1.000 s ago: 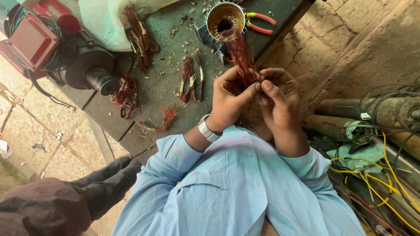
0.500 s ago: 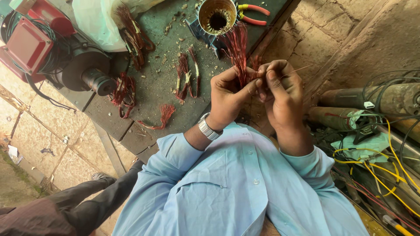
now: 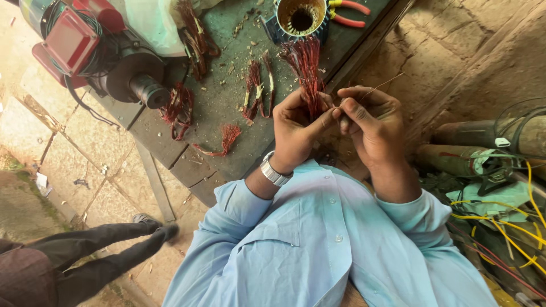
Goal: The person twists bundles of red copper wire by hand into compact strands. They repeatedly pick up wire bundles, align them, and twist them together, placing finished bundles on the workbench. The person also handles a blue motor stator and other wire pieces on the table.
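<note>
- Our left hand (image 3: 296,128) grips the copper wire bundle (image 3: 304,65); our right hand (image 3: 369,122) pinches one strand.
- A hard tug could snap it.

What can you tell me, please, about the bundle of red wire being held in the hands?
The wire bundle is a sheaf of thin reddish-copper strands, fanning upward above the green bench toward a round metal housing. The left hand grips its lower end; the right hand pinches a single loose strand beside it.
</note>
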